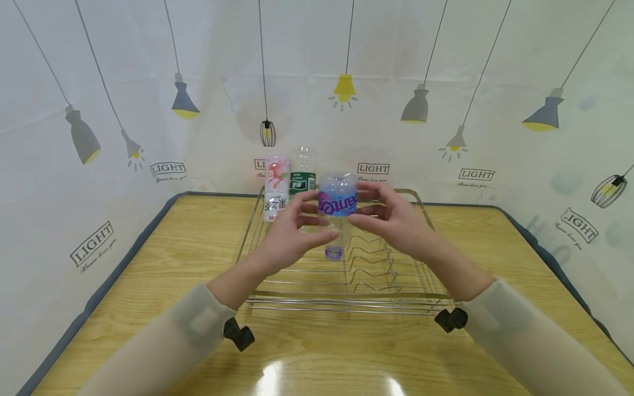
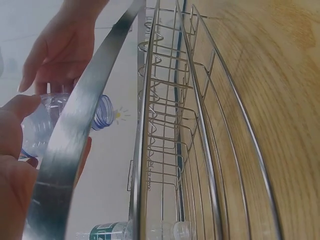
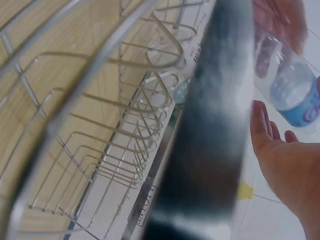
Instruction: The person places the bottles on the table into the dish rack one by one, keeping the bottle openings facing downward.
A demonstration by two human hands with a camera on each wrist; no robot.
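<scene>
A clear plastic bottle with a blue and purple label is held neck down above the wire rack. Its purple-tinted neck shows beyond the rack's metal band in the left wrist view. My left hand grips the bottle from the left, thumb in front and fingers partly hidden behind. On the other side, my right hand has its fingers loosely bent around the bottle, with the thumb at the label's edge. In the right wrist view, some of the right fingers stand apart from the bottle.
A pink and white drink container with a peach picture stands at the rack's back left. Beside it is a clear bottle with a green label. Wavy wire dividers fill the rack's right part. The wooden table borders a patterned curtain.
</scene>
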